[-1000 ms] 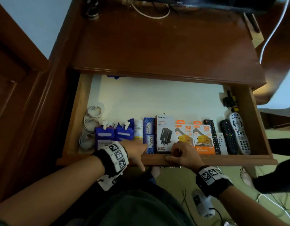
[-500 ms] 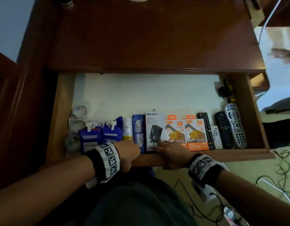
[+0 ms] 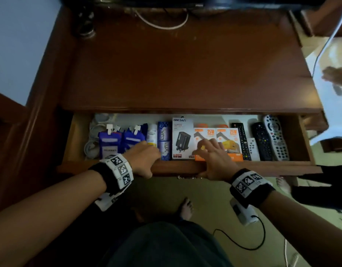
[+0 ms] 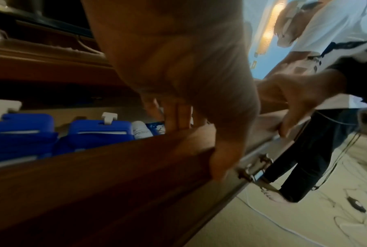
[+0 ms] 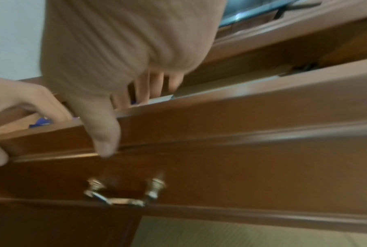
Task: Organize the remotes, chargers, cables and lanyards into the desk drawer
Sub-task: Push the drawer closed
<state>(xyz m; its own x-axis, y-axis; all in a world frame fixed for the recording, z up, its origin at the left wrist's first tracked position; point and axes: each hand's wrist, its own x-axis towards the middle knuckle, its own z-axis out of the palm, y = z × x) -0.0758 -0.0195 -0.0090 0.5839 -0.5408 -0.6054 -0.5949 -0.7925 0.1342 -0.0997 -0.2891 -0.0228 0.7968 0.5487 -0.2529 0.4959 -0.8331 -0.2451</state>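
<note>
The wooden drawer (image 3: 272, 165) stands partly open under the desk top. It holds coiled white cables (image 3: 93, 139), blue lanyard holders (image 3: 110, 143), a white charger box (image 3: 182, 137), orange charger boxes (image 3: 229, 137) and several remotes (image 3: 275, 137) in a row. My left hand (image 3: 145, 160) grips the drawer front (image 4: 94, 183), thumb on its face and fingers inside by a blue lanyard holder (image 4: 100, 132). My right hand (image 3: 210, 158) grips the front (image 5: 241, 158) too, with its fingers spread over an orange box and its thumb above the metal handle (image 5: 123, 193).
The brown desk top (image 3: 185, 64) carries a white cable (image 3: 162, 24) at its back edge. Another person's leg and foot (image 3: 281, 185) stand at the right of the drawer. Black cable (image 3: 243, 245) lies on the floor, and my bare foot (image 3: 186, 208) is below the drawer.
The drawer has slid further in under the desk top, so less of its white floor shows. Both hands stayed on its front; my right fingers now spread over the boxes.
</note>
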